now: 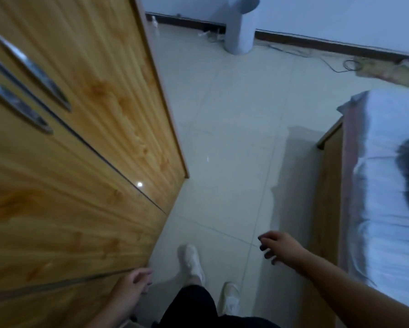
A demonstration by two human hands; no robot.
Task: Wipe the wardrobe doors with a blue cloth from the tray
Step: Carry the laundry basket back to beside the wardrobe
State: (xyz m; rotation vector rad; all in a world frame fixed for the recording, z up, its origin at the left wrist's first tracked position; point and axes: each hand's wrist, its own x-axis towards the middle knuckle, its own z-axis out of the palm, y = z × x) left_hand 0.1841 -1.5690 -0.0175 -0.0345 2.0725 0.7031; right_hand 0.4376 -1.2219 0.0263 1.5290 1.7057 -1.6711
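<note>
The wooden wardrobe doors (75, 166) fill the left side of the view, with two long metal handles (35, 72) near the top left. My left hand (134, 287) hangs beside the lower door edge, fingers loosely curled, holding nothing. My right hand (279, 249) is out over the floor with spread, relaxed fingers, also holding nothing. No blue cloth and no tray appear in this view.
A pale tiled floor (222, 138) runs between the wardrobe and a bed (388, 185) with a wooden frame on the right. A grey cylindrical appliance (240, 27) stands by the far wall, with cables (336, 62) along the skirting. My white shoes (191, 261) are below.
</note>
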